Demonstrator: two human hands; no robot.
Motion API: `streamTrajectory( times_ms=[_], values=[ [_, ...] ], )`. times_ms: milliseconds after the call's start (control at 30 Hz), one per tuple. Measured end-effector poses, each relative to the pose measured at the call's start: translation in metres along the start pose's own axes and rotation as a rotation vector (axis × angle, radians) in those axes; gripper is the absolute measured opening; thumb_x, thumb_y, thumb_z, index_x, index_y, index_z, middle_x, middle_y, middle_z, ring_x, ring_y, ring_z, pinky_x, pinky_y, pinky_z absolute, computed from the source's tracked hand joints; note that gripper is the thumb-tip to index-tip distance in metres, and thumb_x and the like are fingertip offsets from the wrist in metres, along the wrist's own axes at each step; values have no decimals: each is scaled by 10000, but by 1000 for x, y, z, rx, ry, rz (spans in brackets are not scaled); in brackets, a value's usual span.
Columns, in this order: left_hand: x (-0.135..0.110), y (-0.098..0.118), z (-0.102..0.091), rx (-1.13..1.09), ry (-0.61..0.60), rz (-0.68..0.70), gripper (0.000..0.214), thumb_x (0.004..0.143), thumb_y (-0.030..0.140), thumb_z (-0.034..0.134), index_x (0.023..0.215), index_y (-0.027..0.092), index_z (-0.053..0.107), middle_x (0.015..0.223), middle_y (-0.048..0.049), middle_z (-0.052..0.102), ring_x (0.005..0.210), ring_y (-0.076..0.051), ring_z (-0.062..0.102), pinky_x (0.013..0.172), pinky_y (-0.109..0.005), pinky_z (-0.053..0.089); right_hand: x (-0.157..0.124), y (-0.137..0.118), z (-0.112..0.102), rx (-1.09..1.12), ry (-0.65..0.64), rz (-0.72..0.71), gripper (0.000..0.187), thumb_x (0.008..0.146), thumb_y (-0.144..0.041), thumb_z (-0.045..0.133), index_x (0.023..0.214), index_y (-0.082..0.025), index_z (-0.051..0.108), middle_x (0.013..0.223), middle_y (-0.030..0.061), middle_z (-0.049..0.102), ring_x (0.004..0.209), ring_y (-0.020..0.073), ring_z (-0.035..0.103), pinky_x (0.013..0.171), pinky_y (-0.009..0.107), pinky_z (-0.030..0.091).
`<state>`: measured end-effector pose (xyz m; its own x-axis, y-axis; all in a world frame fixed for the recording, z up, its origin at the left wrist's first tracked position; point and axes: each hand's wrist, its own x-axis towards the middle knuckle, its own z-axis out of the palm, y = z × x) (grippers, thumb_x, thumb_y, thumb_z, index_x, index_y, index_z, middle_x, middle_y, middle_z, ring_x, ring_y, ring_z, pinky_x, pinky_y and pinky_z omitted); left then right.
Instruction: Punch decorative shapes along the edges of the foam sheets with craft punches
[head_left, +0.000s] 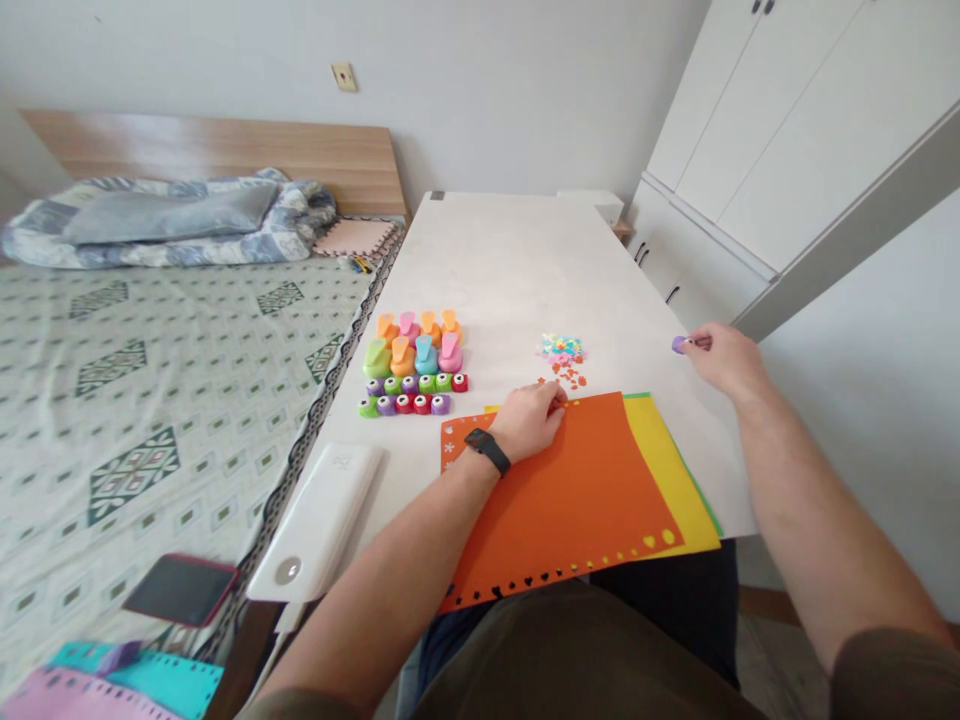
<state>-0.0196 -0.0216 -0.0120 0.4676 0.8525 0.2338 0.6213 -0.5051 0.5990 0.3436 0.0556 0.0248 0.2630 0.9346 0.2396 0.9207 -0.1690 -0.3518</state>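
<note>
My left hand (531,420), with a black watch on the wrist, rests curled on the far edge of an orange paper sheet (570,500), fingertips pinched near small orange cut-outs (570,377). My right hand (721,357) hovers at the table's right edge, its fingers closed on a small purple punch (679,345). Under the orange sheet lie a yellow sheet (667,470) and a green one. A pile of pastel confetti (561,347) sits beyond the sheets.
Rows of coloured paper punches (414,368) stand at the middle left of the white table (510,260). A white power bank (319,520) lies near its front left corner. A bed (150,400) with a phone (180,590) is on the left, and white cabinets (750,130) on the right.
</note>
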Motion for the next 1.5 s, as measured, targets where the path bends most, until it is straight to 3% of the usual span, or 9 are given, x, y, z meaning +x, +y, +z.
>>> streamTrajectory(
  times_ms=[67, 167, 233, 333, 433, 667, 933, 1167, 1500],
  values=[
    [0, 0, 0, -9, 8, -3, 143, 896, 197, 569, 1014, 195, 650, 948, -56, 726, 867, -181, 678, 807, -290, 534, -18, -33, -6, 257, -39, -137, 308, 831, -457, 696, 993, -198, 655, 987, 120, 747, 876, 252, 676, 802, 398, 508],
    [0, 0, 0, -23, 17, -13, 143, 902, 194, 561, 1012, 194, 652, 946, -57, 727, 867, -181, 677, 802, -290, 534, -44, -82, -13, 647, -347, -307, 358, 855, -513, 680, 1007, -197, 603, 997, 105, 740, 866, 214, 673, 768, 354, 522],
    [0, 0, -2, -33, 25, -10, 151, 909, 190, 551, 1019, 190, 653, 940, -56, 727, 861, -177, 676, 796, -287, 532, -56, -107, -16, 811, -526, -342, 365, 849, -503, 713, 1007, -196, 596, 979, 87, 742, 853, 192, 673, 766, 336, 520],
    [1, 1, -4, -50, 43, 0, 164, 924, 190, 530, 1033, 184, 652, 952, -57, 730, 860, -171, 675, 790, -280, 528, -62, -126, -16, 954, -689, -344, 355, 826, -450, 767, 1012, -194, 606, 970, 70, 739, 878, 182, 677, 810, 334, 521],
    [1, 1, -7, -55, 53, -4, 168, 939, 197, 518, 1042, 180, 649, 968, -60, 734, 868, -171, 677, 791, -280, 524, -61, -130, -8, 1024, -742, -323, 385, 783, -417, 812, 1040, -192, 634, 1025, 77, 731, 935, 193, 683, 867, 355, 533],
    [2, 2, -11, -29, 51, -23, 164, 955, 209, 510, 1038, 182, 649, 975, -60, 735, 875, -176, 677, 801, -289, 517, -63, -121, 12, 1006, -789, -350, 480, 763, -363, 807, 1194, -194, 679, 1148, 95, 731, 1000, 215, 687, 943, 387, 533],
    [3, 1, -9, -8, 49, -14, 129, 949, 199, 523, 997, 184, 643, 953, -63, 731, 865, -182, 672, 785, -290, 510, -66, -114, 21, 600, -584, -598, 379, 768, -264, 764, 1142, -219, 723, 1111, 72, 713, 864, 201, 658, 838, 356, 548],
    [3, 0, -9, -13, 60, -11, 125, 945, 191, 526, 986, 187, 644, 945, -57, 729, 853, -178, 669, 770, -287, 504, -69, -115, 20, 594, -576, -656, 353, 776, -295, 779, 1117, -229, 718, 1098, 67, 706, 917, 216, 675, 881, 371, 543],
    [3, 0, -9, -18, 72, -1, 131, 944, 186, 527, 990, 187, 650, 924, -47, 723, 830, -170, 657, 759, -285, 495, -69, -116, 22, 566, -456, -643, 386, 778, -257, 772, 1159, -236, 717, 1108, 70, 696, 920, 216, 663, 843, 364, 540]
  ],
)
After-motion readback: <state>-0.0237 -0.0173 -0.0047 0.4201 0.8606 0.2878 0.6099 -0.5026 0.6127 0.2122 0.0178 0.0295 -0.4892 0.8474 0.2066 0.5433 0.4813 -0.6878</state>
